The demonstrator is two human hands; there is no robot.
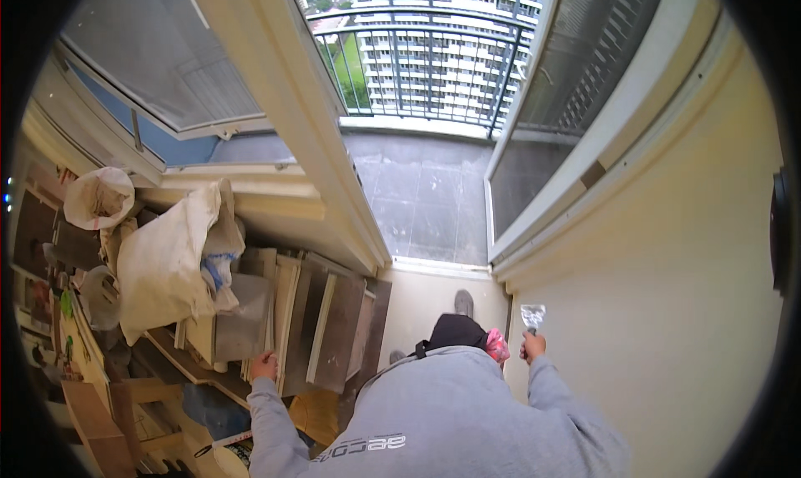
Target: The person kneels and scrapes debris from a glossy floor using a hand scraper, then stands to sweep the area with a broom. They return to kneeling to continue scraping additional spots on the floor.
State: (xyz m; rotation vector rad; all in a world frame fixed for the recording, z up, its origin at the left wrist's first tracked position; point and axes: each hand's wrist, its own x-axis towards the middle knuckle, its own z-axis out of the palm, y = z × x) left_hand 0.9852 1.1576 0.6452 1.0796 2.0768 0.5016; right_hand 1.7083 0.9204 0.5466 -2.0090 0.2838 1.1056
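Right hand (532, 347) near wall (651, 311), grip pinching scraper (532, 316); left hand (264, 367) farther from wall, grip can't tell. Probably best: blade low-angled, light even pressure.

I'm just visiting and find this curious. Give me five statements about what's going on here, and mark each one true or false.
1. The right hand holds a flat-bladed scraper. True.
2. The left hand is on the balcony railing. False: the left hand is near the stacked boards.
3. A pale sack lies on the left of the scene. True.
4. The balcony door is shut. False: the door stands open.
5. The person's sleeves are bright red. False: they are grey.
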